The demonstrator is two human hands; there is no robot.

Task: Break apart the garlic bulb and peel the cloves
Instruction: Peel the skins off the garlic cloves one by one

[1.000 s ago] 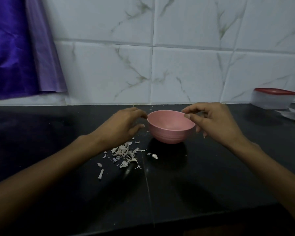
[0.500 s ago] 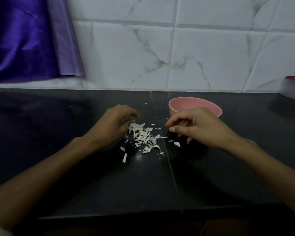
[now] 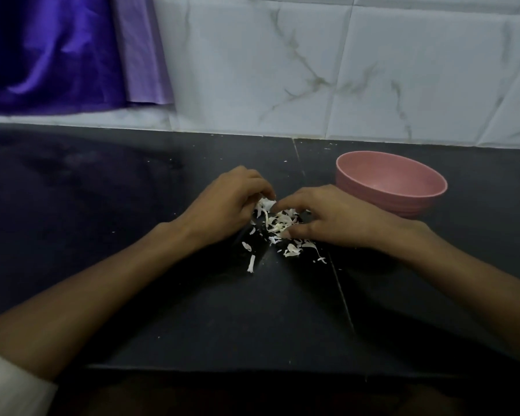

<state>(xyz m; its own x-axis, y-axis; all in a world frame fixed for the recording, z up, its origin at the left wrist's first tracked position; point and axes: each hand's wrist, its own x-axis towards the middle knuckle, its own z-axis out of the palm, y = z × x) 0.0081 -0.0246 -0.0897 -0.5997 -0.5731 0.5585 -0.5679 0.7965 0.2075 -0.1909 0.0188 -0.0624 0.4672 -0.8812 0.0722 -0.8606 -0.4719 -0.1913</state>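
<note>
A small heap of white garlic skins point(image 3: 278, 225) lies on the black counter point(image 3: 192, 310), with loose flakes point(image 3: 250, 263) scattered toward me. My left hand point(image 3: 228, 205) closes in on the heap's left side, its curled fingertips pinching a piece of skin. From the right, my right hand point(image 3: 336, 222) curls its index finger and thumb round the heap. A pink bowl point(image 3: 430, 193) stands just behind my right hand. I see no whole bulb or clove; the bowl's bottom is hidden.
The white marble-tiled wall point(image 3: 312, 70) runs along the counter's back edge. A purple cloth point(image 3: 57, 49) hangs at the upper left. A seam point(image 3: 341, 295) crosses the counter front to back, and the counter's front edge point(image 3: 252, 369) is close to me.
Both hands have left the bowl's rim and come down and together onto the heap of skins. The view has shifted left and downward, so the red-lidded box at right is out of frame.
</note>
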